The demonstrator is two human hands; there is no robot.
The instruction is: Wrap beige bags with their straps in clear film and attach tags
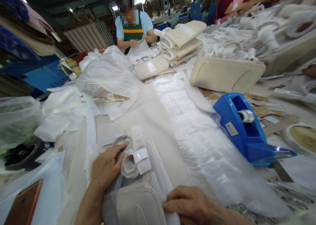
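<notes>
A beige bag [140, 202] lies in front of me at the bottom of the view. At its top are a coiled strap wrapped in clear film [130, 164] and a pale strap with a white paper band [141, 156]. My left hand [106, 169] rests along the left side of the wrapped coil, index finger and thumb apart and touching it. At the bag's right edge my right hand [190, 202] has its fingers closed on folded white sheets [160, 172], which lie beside and partly under the bag. The lower fingers of both hands are hidden.
Translucent foam sheets [195, 136] run along the table's right side, beside a blue tape dispenser [239, 129]. A phone [23, 203] lies at left. A beige panel [227, 74] and stacked beige bags [182, 37] stand further back. Across the table a person [134, 24] handles plastic.
</notes>
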